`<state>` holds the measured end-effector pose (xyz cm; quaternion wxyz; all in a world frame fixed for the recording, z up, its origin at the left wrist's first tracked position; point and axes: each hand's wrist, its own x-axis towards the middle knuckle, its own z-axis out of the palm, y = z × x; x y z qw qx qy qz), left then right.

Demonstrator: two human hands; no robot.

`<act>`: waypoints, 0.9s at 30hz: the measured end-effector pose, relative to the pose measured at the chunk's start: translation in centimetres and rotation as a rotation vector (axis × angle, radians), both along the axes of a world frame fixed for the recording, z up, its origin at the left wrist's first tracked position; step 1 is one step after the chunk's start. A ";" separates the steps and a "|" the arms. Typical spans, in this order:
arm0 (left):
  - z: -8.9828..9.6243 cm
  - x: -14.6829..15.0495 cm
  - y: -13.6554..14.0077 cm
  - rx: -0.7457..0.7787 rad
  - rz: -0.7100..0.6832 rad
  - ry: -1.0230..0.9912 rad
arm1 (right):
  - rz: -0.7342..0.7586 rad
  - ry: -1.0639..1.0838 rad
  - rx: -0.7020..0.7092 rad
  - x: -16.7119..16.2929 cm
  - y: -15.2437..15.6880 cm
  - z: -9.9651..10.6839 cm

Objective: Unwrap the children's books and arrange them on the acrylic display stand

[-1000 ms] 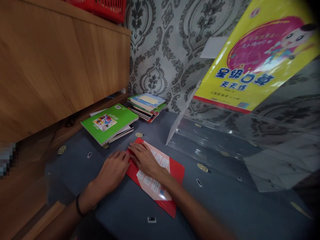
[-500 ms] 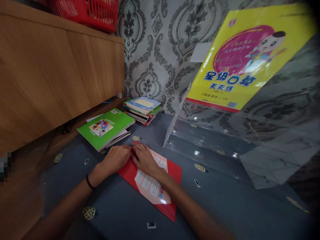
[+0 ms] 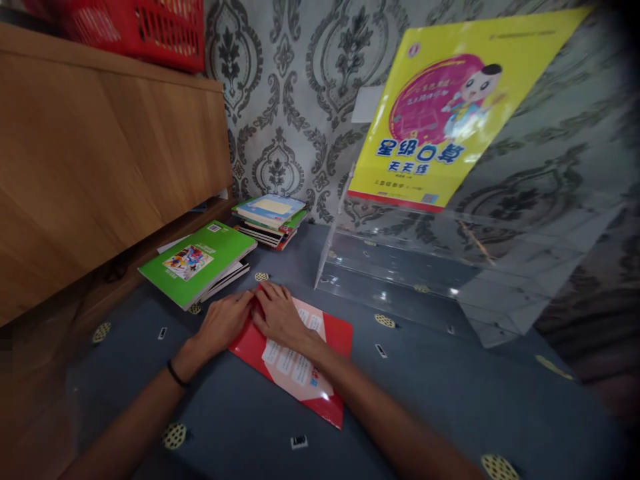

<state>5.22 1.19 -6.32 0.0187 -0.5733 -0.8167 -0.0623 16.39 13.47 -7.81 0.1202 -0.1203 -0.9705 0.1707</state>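
Booklet [image 3: 291, 370], one, red; two book stacks [image 3: 205, 263] at its ten and twelve o'clock. Left hand [image 3: 227, 322], right hand [image 3: 279, 317], both half-curled, touch the booklet; whether gripping, cannot tell.

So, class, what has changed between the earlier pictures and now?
The left hand has slid forward along the short edge of the red book, toward its far corner beside the right hand. The view has also swung, so everything sits further left in the picture. The right hand stays on the red book; the green book and yellow book stay put.
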 end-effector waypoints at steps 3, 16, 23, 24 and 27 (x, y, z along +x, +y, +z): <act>0.4 0.0 0.4 -0.064 -0.003 0.027 | -0.016 -0.008 -0.028 0.0 0.1 0.5; 1.7 -0.5 3.2 -0.162 -0.031 0.184 | -0.038 -0.030 -0.001 2.9 1.1 0.2; 1.4 0.8 4.6 -0.081 -0.134 0.267 | -0.057 -0.033 0.031 4.0 1.1 0.4; 1.2 0.9 4.7 -0.074 -0.142 0.272 | -0.072 -0.033 0.053 4.6 1.0 0.4; 0.6 0.8 4.7 -0.046 -0.135 0.284 | -0.116 -0.028 0.112 6.6 1.1 0.2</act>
